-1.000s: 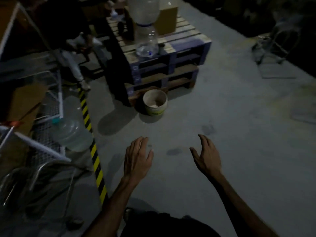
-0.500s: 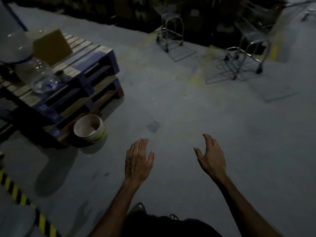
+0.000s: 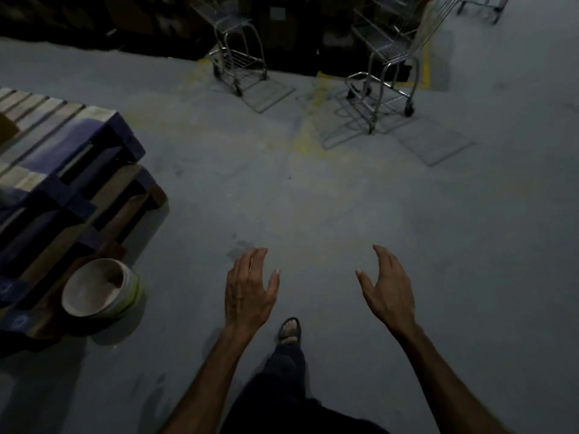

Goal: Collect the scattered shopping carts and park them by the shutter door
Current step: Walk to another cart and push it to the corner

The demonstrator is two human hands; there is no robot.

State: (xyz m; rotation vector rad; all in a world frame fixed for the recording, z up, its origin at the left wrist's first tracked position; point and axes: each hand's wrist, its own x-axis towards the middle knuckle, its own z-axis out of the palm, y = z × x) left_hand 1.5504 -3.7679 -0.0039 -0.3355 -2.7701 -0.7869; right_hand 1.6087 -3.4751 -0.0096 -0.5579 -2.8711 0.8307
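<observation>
Left hand (image 3: 249, 292) loose-fingered, empty, held forward | right hand (image 3: 390, 288) same, palm inward | shopping carts (image 3: 387, 62) well ahead

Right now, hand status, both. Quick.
Left hand: open, fingers relaxed, holding nothing.
Right hand: open, fingers relaxed, holding nothing.

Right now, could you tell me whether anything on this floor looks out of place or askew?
Yes: two shopping carts stand loose at the dark far edge, the left cart and the right cart, apart and turned at different angles. A bucket leans tilted against the stacked pallets.
</observation>
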